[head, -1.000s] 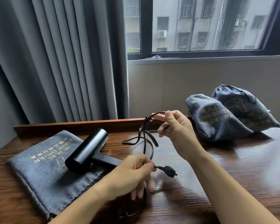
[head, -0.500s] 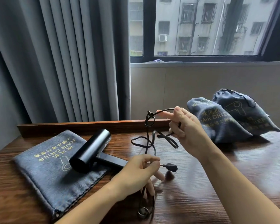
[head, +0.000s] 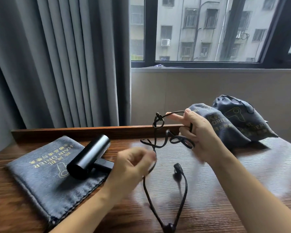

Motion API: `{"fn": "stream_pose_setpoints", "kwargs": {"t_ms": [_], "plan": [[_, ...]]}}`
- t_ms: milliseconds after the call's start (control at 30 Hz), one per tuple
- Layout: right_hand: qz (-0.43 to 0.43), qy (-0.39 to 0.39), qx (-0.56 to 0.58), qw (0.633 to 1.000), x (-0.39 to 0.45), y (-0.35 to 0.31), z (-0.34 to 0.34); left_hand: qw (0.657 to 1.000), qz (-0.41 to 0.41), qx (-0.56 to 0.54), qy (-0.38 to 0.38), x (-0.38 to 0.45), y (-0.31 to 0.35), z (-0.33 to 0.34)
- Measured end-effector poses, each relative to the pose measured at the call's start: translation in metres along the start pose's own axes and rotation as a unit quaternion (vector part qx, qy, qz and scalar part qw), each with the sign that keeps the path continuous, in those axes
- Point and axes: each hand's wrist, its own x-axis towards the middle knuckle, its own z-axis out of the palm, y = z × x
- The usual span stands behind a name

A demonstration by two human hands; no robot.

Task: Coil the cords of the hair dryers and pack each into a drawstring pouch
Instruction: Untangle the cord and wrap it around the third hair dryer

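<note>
A black hair dryer (head: 88, 157) lies on a flat grey drawstring pouch (head: 40, 179) at the left of the wooden table (head: 252, 179). Its black cord (head: 158, 122) is held up in tangled loops with a knot at the top. My right hand (head: 198, 138) grips the upper loops, with the cord over its forefinger. My left hand (head: 133, 163), blurred by motion, has curled fingers closed around the cord lower down. Below it the cord hangs in a long loop, and the plug (head: 178, 168) dangles free above the table.
Two filled grey pouches (head: 225, 126) (head: 242, 115) printed "HAIR DRIER" lie at the back right, just behind my right hand. A raised wooden ledge (head: 74, 132) runs along the table's far edge. Grey curtains (head: 65, 64) and a window stand behind.
My left hand has let go of the plug and slid up the cord. The plug now dangles to its right. My right hand has kept the loops raised.
</note>
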Motion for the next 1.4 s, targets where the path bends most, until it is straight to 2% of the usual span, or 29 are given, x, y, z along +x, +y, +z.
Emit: {"fn": "stream_pose_setpoints", "kwargs": {"t_ms": [67, 100, 133, 267, 400, 533, 633, 833, 900, 967, 1067, 1133, 1200, 1333, 1400], "plan": [[0.002, -0.008, 0.01, 1.0, -0.003, 0.003, 0.001, 0.993, 0.029, -0.014, 0.111, 0.012, 0.006, -0.003], [0.002, -0.013, 0.013, 1.0, -0.003, 0.005, 0.002, 0.991, 0.019, -0.007, 0.136, 0.02, 0.01, -0.005], [0.001, -0.02, 0.014, 1.0, -0.004, 0.008, 0.003, 0.991, -0.005, 0.002, 0.137, 0.028, 0.014, -0.008], [-0.005, -0.057, 0.003, 0.998, -0.007, 0.013, 0.008, 0.99, -0.132, -0.02, 0.041, 0.046, 0.028, -0.013], [-0.009, -0.071, -0.016, 0.997, -0.009, 0.015, 0.01, 0.99, -0.129, -0.043, 0.043, 0.044, 0.025, -0.016], [-0.001, -0.03, -0.084, 0.996, -0.009, 0.018, 0.004, 0.988, -0.125, -0.059, 0.063, 0.042, 0.018, -0.022], [0.018, -0.015, -0.133, 0.991, -0.009, 0.021, -0.005, 0.989, -0.123, -0.068, 0.05, 0.041, 0.017, -0.029], [0.069, -0.065, -0.226, 0.969, -0.007, 0.021, -0.019, 0.988, -0.132, -0.069, 0.028, 0.038, 0.013, -0.037], [0.047, -0.084, -0.297, 0.95, -0.006, 0.018, -0.015, 0.99, -0.129, -0.041, 0.027, 0.038, 0.01, -0.037], [-0.04, -0.095, -0.383, 0.918, -0.006, 0.015, -0.004, 0.993, -0.115, -0.015, 0.021, 0.038, 0.006, -0.034], [-0.228, -0.149, -0.488, 0.829, -0.006, 0.013, 0.021, 0.996, -0.091, -0.002, 0.002, 0.035, 0.001, -0.026], [-0.295, -0.194, -0.55, 0.757, -0.004, 0.014, 0.033, 0.996, -0.085, -0.014, -0.012, 0.033, 0.002, -0.023], [-0.321, -0.196, -0.603, 0.704, -0.002, 0.015, 0.036, 0.996, -0.085, -0.015, -0.018, 0.031, 0.004, -0.024], [-0.355, -0.179, -0.638, 0.66, -0.003, 0.017, 0.035, 0.994, -0.106, -0.026, -0.018, 0.031, 0.001, -0.025], [-0.375, -0.152, -0.632, 0.661, -0.004, 0.019, 0.033, 0.989, -0.134, -0.059, 0.001, 0.033, 0.001, -0.025]]}}
